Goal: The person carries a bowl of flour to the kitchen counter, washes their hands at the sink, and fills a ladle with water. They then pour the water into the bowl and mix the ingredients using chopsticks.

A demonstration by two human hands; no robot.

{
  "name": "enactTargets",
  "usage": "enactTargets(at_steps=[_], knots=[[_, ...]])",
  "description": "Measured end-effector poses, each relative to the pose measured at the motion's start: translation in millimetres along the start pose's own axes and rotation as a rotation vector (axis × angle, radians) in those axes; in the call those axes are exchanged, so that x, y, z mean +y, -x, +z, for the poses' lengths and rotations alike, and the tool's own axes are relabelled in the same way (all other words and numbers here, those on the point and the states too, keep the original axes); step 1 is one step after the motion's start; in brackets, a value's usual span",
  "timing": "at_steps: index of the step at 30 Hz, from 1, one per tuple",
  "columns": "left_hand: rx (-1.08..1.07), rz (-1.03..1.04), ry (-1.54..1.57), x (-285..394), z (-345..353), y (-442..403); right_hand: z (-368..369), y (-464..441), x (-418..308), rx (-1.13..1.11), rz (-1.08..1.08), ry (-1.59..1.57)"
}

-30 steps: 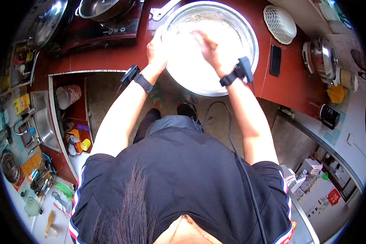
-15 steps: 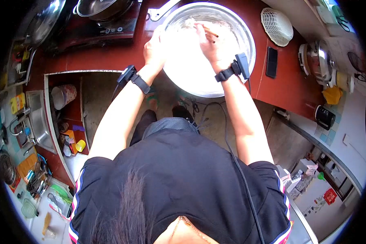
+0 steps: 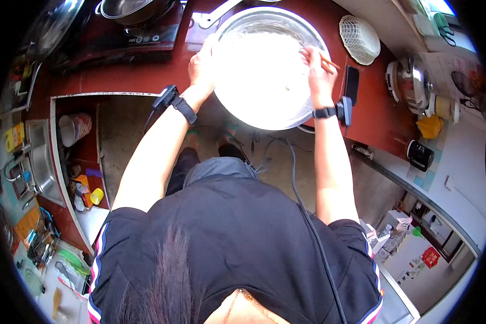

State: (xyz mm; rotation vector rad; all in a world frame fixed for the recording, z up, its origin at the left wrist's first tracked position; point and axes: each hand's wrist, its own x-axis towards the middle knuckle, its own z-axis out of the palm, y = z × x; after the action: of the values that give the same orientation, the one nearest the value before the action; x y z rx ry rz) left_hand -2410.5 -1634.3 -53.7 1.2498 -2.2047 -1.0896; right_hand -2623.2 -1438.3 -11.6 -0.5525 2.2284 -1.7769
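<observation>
A large metal basin [image 3: 309,32] stands at the counter's front edge. Inside it is a white, floury-looking mass [image 3: 256,75], so overexposed that its texture is mostly lost. My left hand [image 3: 202,70] is closed on the basin's left rim, its fingertips partly lost in the glare. At the right side of the basin, my right hand [image 3: 321,78] grips a pair of chopsticks [image 3: 330,63]. Their back ends stick out to the right, while the tips are hidden in or near the white mass.
Left of the basin is a cooktop [image 3: 146,46] bearing a pot [image 3: 127,9]. A white ladle-like handle [image 3: 220,13] lies behind the basin. On the right are a black phone [image 3: 351,83], a white woven basket [image 3: 360,40] and a lidded pot [image 3: 414,83]. A cable [image 3: 302,200] hangs by my right arm.
My right hand, with the chopsticks, has moved right from the basin's upper middle to its right side. My left hand stays at the left rim. The whole view has shifted slightly.
</observation>
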Motion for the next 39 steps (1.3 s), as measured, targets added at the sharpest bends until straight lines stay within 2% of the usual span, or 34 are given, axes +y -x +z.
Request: enactTargets(at_steps=[2,4,5,6,8,11,14,16,18,20,21,22,24,27,30,33,36,37,39], knots=[[0.026,0.009,0.023,-5,3,-1,30,-4,-8,-0.131,-0.085,0.088],[0.025,0.01,0.025,-7,3,1,57,11,-35,-0.192,-0.073,0.297],[0.018,0.007,0.018,-4,1,0,66,8,-8,-0.233,-0.23,0.349],[0.011,0.007,0.015,-2,1,0,66,32,-53,-0.249,-0.199,0.608],[0.0,0.003,0.018,-2,1,1,62,53,-65,-0.308,-0.204,0.751],[0.008,-0.006,0.05,-1,2,0,36,74,-57,-0.416,-0.474,0.698],[0.024,0.0,0.081,-3,4,0,25,63,-38,-0.411,-0.112,0.058],[0.018,-0.004,0.098,-4,4,1,22,39,-32,-0.325,-0.257,0.309],[-0.005,-0.016,0.107,-1,1,0,41,24,-41,-0.241,-0.298,0.235],[-0.003,-0.008,0.095,2,-2,2,58,22,-61,-0.227,-0.187,0.464],[-0.002,-0.003,0.091,4,-3,2,83,14,-51,-0.21,-0.448,0.184],[-0.001,0.003,0.094,6,-4,1,79,24,-41,-0.154,-0.553,0.396],[-0.004,0.01,0.105,7,-4,3,82,53,-55,-0.301,-0.414,0.704],[0.054,0.033,0.127,-2,4,1,60,87,-66,-0.346,-0.702,0.604],[0.057,0.05,0.18,-7,7,-1,29,108,-67,-0.574,-0.518,0.428],[0.054,0.038,0.163,-9,8,-1,21,120,-74,-0.661,-0.411,0.239],[0.067,0.034,0.183,-6,8,-1,39,119,-64,-0.434,-0.644,0.357],[0.067,0.038,0.177,-6,8,-1,47,110,-62,-0.48,-0.685,0.664],[0.071,0.045,0.16,-7,7,-1,69,82,-5,-0.275,-1.071,0.968]])
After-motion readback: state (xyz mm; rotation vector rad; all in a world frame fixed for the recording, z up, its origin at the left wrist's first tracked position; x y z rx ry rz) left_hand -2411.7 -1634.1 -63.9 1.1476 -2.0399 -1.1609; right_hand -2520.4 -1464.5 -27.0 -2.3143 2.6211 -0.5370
